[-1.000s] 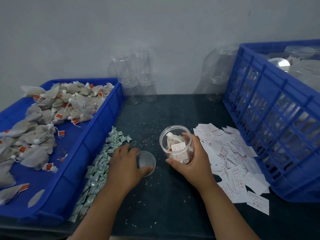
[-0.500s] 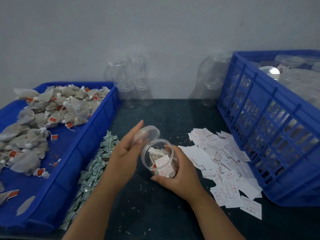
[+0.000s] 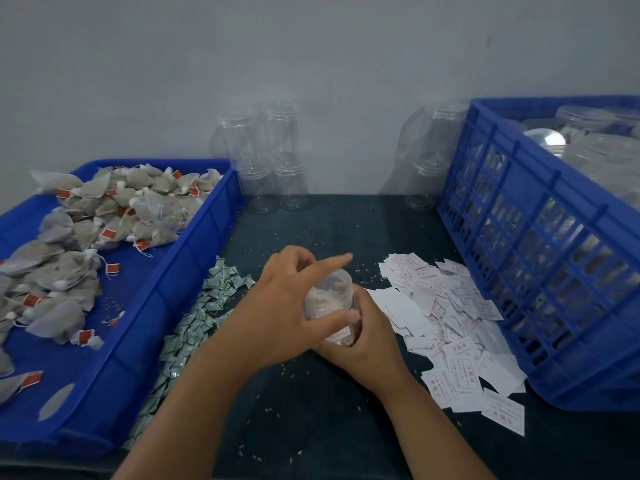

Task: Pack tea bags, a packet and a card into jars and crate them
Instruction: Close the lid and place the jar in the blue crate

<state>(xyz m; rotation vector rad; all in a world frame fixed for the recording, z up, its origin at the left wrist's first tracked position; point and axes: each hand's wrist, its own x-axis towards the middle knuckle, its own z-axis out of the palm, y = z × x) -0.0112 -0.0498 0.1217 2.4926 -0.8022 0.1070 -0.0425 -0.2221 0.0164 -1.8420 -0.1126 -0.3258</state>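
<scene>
Mid-table (image 3: 329, 427), the clear jar (image 3: 329, 299) - its pale contents blurred - is gripped low by the right hand (image 3: 367, 344). The left hand (image 3: 277, 306) curls over its top, forefinger sticking out - green packets (image 3: 207, 306) just left, white cards (image 3: 443, 306) right.

Dim, flat, bluish light, soft shadows, left hand (image 3: 277, 306) motion-blurred, wide-angle bending at the edges, slightly soft focus
</scene>
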